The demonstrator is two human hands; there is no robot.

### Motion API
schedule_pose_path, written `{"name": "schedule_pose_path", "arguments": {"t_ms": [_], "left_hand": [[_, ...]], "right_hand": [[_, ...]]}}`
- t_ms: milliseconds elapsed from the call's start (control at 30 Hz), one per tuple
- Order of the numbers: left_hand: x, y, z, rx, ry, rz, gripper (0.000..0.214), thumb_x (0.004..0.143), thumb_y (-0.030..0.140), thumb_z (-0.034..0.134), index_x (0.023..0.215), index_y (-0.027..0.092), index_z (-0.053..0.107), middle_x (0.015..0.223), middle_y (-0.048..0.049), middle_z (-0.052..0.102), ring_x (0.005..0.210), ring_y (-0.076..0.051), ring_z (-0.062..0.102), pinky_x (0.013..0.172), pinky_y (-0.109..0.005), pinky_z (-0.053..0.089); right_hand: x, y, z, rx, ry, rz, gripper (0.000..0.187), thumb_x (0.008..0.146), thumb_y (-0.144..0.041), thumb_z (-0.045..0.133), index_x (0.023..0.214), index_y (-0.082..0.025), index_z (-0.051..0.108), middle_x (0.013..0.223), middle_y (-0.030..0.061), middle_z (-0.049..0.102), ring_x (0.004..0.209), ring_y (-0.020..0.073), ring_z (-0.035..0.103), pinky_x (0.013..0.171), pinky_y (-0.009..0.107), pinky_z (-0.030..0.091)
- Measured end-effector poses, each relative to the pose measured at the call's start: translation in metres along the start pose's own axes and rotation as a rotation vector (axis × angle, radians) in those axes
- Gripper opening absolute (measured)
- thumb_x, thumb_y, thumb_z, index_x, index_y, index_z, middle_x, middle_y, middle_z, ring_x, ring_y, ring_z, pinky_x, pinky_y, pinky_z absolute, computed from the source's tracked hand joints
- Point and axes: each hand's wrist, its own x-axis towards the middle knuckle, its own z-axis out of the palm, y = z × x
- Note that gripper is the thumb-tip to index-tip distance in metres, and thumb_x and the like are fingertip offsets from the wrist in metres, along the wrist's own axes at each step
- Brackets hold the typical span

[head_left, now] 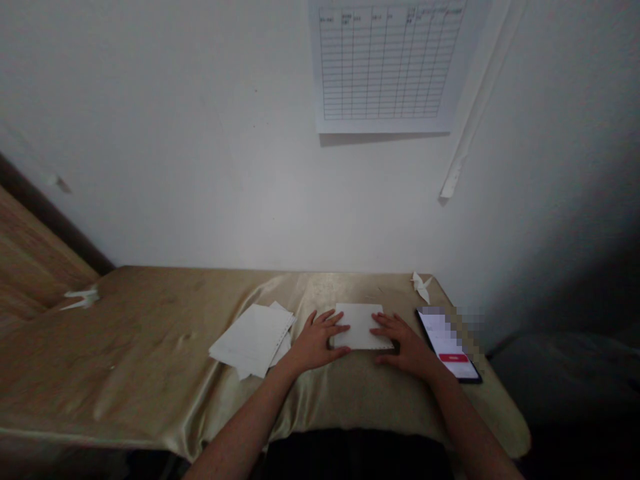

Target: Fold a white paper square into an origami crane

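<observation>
Gold satin drapes the surface (125, 347), a folded paper crane (421, 287) at its back corner and loose sheets (253, 339) nearby; the open left hand (316, 341) and open right hand (404, 345) rest flat on either edge of a white sheet (359, 325).

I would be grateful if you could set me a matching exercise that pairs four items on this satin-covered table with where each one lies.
Items:
1. Folded paper crane
2. Smartphone
3. Loose white sheets
4. White paper stack

Places:
A. Beside the right hand, screen lit
B. Beside the left hand, fanned out
C. Between both hands, fingertips at its edges
D. Far right corner of the satin-covered table, by the wall

Pairs: 1-D, 2-A, 3-B, 4-C
</observation>
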Motion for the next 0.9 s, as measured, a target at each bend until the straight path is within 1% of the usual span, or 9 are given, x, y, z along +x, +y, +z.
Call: {"name": "schedule_pose_path", "arguments": {"t_ms": [100, 167, 267, 367, 500, 600, 700, 800, 900], "left_hand": [[0.0, 0.0, 0.0, -0.004, 0.012, 0.002, 0.05, 0.087, 0.055, 0.064, 0.134, 0.038, 0.061, 0.156, -0.0017, 0.044, 0.147, -0.028, 0.036, 0.122, -0.059, 0.017], [0.0, -0.001, 0.001, -0.009, 0.027, -0.004, 0.047, 0.089, 0.055, 0.062, 0.132, 0.037, 0.063, 0.154, -0.0019, 0.046, 0.146, -0.027, 0.038, 0.121, -0.058, 0.019], [-0.001, 0.0, 0.0, -0.026, 0.068, -0.015, 0.041, 0.091, 0.056, 0.058, 0.125, 0.035, 0.068, 0.15, -0.002, 0.053, 0.143, -0.027, 0.042, 0.12, -0.056, 0.023], [-0.002, 0.001, 0.0, -0.052, 0.111, -0.022, 0.037, 0.091, 0.058, 0.058, 0.115, 0.033, 0.073, 0.142, -0.0015, 0.061, 0.139, -0.027, 0.046, 0.119, -0.056, 0.024], [0.0, 0.0, 0.004, -0.074, 0.184, -0.086, 0.033, 0.091, 0.058, 0.059, 0.104, 0.032, 0.074, 0.127, -0.0011, 0.07, 0.132, -0.029, 0.051, 0.119, -0.066, 0.009], [0.003, -0.001, 0.011, -0.097, 0.235, -0.171, 0.035, 0.091, 0.055, 0.059, 0.113, 0.03, 0.069, 0.123, -0.0029, 0.071, 0.129, -0.029, 0.053, 0.118, -0.069, 0.004], [0.008, -0.002, 0.019, -0.125, 0.299, -0.226, 0.031, 0.09, 0.046, 0.063, 0.113, 0.026, 0.064, 0.122, -0.0042, 0.07, 0.125, -0.028, 0.056, 0.118, -0.067, 0.007], [0.012, -0.003, 0.025, -0.227, 0.36, -0.255, 0.048, 0.09, 0.033, 0.063, 0.134, 0.026, 0.046, 0.11, -0.0022, 0.072, 0.121, -0.024, 0.06, 0.119, -0.064, 0.009], [0.013, -0.002, 0.027, -0.273, 0.395, -0.238, 0.066, 0.089, 0.028, 0.062, 0.147, 0.026, 0.03, 0.105, -0.0014, 0.072, 0.123, -0.023, 0.058, 0.12, -0.063, 0.008]], "right_hand": [[0.001, 0.005, 0.004, 0.018, 0.052, 0.0, 0.041, 0.08, -0.027, 0.07, 0.121, -0.027, 0.069, 0.146, 0.0107, 0.055, 0.14, 0.0271, 0.046, 0.119, 0.06, 0.025], [0.002, 0.008, 0.007, 0.024, 0.095, 0.002, 0.032, 0.084, -0.02, 0.063, 0.113, -0.027, 0.073, 0.139, 0.0086, 0.061, 0.135, 0.0242, 0.051, 0.119, 0.057, 0.028], [0.004, 0.01, 0.007, 0.025, 0.176, 0.021, 0.021, 0.089, -0.023, 0.059, 0.101, -0.027, 0.076, 0.124, 0.0063, 0.07, 0.122, 0.022, 0.06, 0.113, 0.051, 0.038], [0.006, 0.006, 0.004, 0.011, 0.224, 0.048, 0.02, 0.093, -0.031, 0.057, 0.097, -0.024, 0.075, 0.11, 0.0069, 0.073, 0.109, 0.0223, 0.064, 0.103, 0.045, 0.046], [0.008, 0.001, 0.002, -0.084, 0.234, 0.092, 0.024, 0.094, -0.036, 0.055, 0.092, -0.022, 0.074, 0.099, 0.0068, 0.073, 0.098, 0.0228, 0.064, 0.095, 0.042, 0.048], [0.01, 0.001, 0.007, -0.162, 0.28, 0.137, 0.025, 0.095, -0.036, 0.053, 0.09, -0.021, 0.072, 0.097, 0.0078, 0.072, 0.097, 0.024, 0.063, 0.095, 0.042, 0.047], [0.013, 0.002, 0.013, -0.228, 0.33, 0.19, 0.027, 0.096, -0.038, 0.051, 0.085, -0.021, 0.069, 0.091, 0.0088, 0.071, 0.093, 0.0254, 0.063, 0.093, 0.042, 0.047], [0.015, -0.001, 0.016, -0.299, 0.337, 0.202, 0.029, 0.098, -0.037, 0.047, 0.086, -0.021, 0.068, 0.092, 0.0099, 0.071, 0.093, 0.026, 0.064, 0.096, 0.043, 0.045], [0.017, -0.007, 0.018, -0.355, 0.351, 0.219, 0.029, 0.098, -0.034, 0.045, 0.101, -0.017, 0.068, 0.103, 0.0129, 0.072, 0.1, 0.0272, 0.064, 0.098, 0.044, 0.044]]}}
